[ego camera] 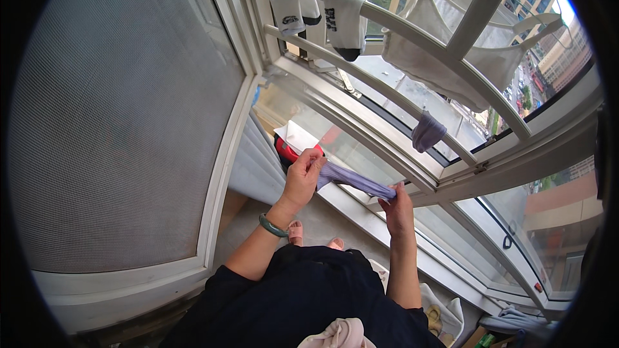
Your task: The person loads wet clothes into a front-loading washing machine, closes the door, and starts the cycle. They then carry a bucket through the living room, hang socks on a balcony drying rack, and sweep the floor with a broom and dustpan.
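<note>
My left hand [304, 176] grips one end of a lavender sock [358, 180], and my right hand [399, 208] grips its other end. The sock is stretched taut between them, in front of the low window. Above my right hand, a small purple sock [428, 132] hangs over the lower white rail [333, 54]. Two white socks with black toes and heels, one at the far left [286, 5] and one beside it [342, 21], drape over the upper rail [401, 21]. A white camisole [435, 58] hangs beyond the rails.
A screened door panel [121, 121] stands at the left. A grey curtain [254, 164] and a red and black item with white paper [295, 136] are near the window. Pink slippers [296, 233] are on my feet. A white basket holding shoes [447, 311] stands at the lower right.
</note>
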Available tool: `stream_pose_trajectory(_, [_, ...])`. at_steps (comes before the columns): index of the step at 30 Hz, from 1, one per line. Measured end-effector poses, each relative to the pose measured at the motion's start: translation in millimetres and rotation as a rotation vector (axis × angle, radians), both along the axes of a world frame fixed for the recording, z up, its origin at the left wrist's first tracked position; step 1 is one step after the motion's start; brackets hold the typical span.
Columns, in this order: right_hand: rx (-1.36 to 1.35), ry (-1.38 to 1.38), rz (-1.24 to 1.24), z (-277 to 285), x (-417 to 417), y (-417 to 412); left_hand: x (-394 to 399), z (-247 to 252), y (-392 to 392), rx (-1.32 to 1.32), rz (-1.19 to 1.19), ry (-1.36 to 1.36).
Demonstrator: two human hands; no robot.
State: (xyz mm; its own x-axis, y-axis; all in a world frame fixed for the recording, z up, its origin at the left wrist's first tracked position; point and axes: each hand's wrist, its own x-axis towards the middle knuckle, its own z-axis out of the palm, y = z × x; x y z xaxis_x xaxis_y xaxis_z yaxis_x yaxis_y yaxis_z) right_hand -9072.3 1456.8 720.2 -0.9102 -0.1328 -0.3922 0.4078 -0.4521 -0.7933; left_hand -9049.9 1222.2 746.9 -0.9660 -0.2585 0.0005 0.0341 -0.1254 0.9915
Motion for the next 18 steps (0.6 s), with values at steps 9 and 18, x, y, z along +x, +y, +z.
stream_pose_trajectory(9, [-0.143, 0.071, 0.088, 8, 16, -24, -9, -26, 10, 0.092, 0.108, 0.106])
stream_pose_trajectory(18, [-0.315, -0.078, -0.176, -1, 10, -14, 2, -27, 3, -0.228, 0.111, 0.135])
